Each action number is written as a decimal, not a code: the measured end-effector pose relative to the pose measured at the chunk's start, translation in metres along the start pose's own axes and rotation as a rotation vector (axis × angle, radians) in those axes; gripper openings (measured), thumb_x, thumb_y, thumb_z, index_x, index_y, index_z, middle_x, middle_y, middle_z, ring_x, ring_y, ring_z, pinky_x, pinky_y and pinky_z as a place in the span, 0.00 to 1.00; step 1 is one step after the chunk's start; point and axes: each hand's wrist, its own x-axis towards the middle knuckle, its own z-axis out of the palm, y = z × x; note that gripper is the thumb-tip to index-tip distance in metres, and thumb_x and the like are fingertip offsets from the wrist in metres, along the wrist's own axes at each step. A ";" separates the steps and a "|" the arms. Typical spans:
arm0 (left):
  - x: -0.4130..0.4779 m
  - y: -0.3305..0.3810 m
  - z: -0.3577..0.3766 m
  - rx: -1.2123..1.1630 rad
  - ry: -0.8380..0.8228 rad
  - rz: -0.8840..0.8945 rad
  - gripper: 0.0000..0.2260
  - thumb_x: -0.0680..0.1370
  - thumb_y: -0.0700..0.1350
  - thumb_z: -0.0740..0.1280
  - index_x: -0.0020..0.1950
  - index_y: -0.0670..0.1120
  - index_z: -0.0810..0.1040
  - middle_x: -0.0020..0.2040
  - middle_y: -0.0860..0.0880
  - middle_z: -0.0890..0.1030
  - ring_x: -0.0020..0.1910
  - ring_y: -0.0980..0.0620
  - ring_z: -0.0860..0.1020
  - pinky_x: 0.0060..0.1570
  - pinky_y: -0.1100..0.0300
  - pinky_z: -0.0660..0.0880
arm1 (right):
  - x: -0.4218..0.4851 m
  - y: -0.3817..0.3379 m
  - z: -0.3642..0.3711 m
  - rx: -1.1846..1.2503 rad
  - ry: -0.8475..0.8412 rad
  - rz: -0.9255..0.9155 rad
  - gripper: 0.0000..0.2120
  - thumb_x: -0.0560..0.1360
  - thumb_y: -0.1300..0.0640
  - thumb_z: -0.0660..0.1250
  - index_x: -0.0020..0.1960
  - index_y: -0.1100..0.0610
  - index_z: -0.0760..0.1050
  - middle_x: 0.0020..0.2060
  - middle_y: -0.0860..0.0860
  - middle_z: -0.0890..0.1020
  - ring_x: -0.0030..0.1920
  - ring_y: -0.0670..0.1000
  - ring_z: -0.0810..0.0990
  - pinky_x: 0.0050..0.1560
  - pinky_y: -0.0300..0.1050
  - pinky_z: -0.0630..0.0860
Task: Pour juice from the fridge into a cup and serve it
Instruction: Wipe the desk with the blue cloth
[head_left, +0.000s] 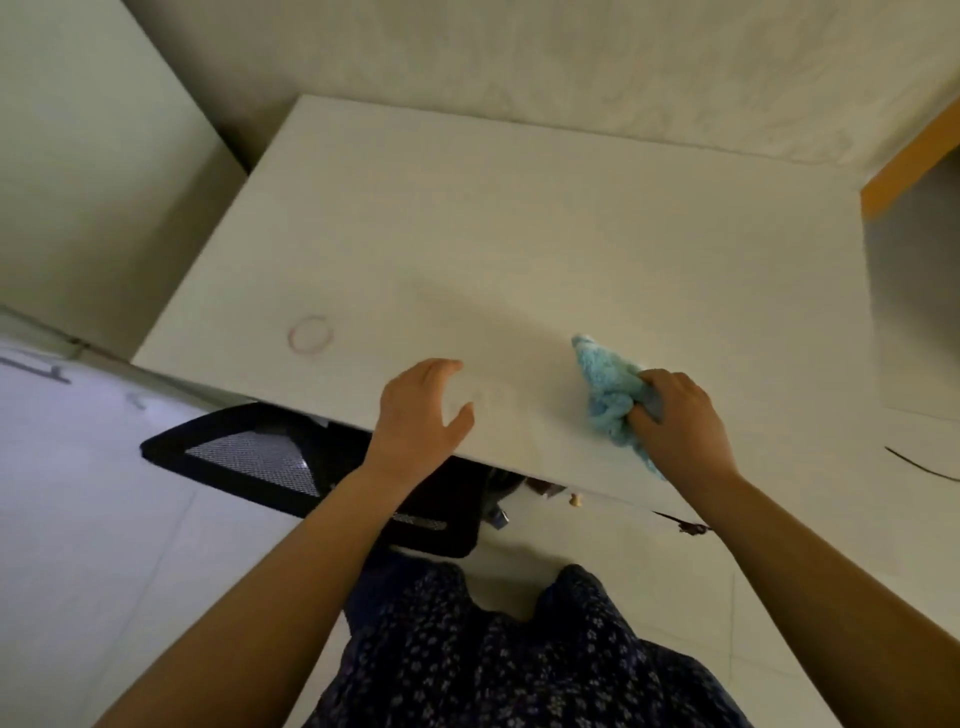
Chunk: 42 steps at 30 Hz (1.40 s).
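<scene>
A white table (519, 223) fills the middle of the view. My right hand (680, 421) grips a bunched light-blue cloth (605, 384) and presses it on the tabletop near the front edge. My left hand (421, 410) rests flat on the table's front edge, fingers apart, holding nothing. A faint reddish ring stain (310, 333) marks the tabletop to the left of my left hand. No juice, cup or fridge is in view.
A black mesh chair (249, 457) is tucked under the table's front left. A pale wall runs behind the table, and an orange-edged shelf (909, 156) juts in at the right. White floor tiles lie on the left. Small objects lie on the floor under the table edge.
</scene>
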 end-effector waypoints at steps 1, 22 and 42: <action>0.002 -0.022 -0.013 0.003 0.026 -0.027 0.23 0.74 0.54 0.62 0.66 0.44 0.72 0.63 0.46 0.76 0.61 0.47 0.74 0.61 0.51 0.68 | 0.007 -0.017 0.012 -0.008 -0.002 -0.008 0.16 0.74 0.57 0.64 0.61 0.58 0.72 0.56 0.59 0.76 0.56 0.61 0.73 0.52 0.51 0.70; 0.080 -0.340 -0.149 -0.037 -0.134 -0.270 0.26 0.72 0.45 0.65 0.70 0.46 0.67 0.68 0.46 0.71 0.66 0.45 0.69 0.62 0.51 0.66 | 0.083 -0.285 0.259 -0.252 0.044 0.280 0.24 0.76 0.44 0.56 0.71 0.41 0.59 0.74 0.53 0.57 0.71 0.61 0.54 0.70 0.59 0.54; 0.043 -0.407 -0.166 0.093 -0.174 -0.038 0.25 0.70 0.45 0.73 0.65 0.45 0.70 0.58 0.44 0.77 0.55 0.44 0.76 0.48 0.50 0.76 | 0.070 -0.395 0.343 -0.245 -0.091 -0.285 0.22 0.68 0.47 0.58 0.60 0.50 0.74 0.63 0.51 0.73 0.65 0.56 0.67 0.62 0.57 0.63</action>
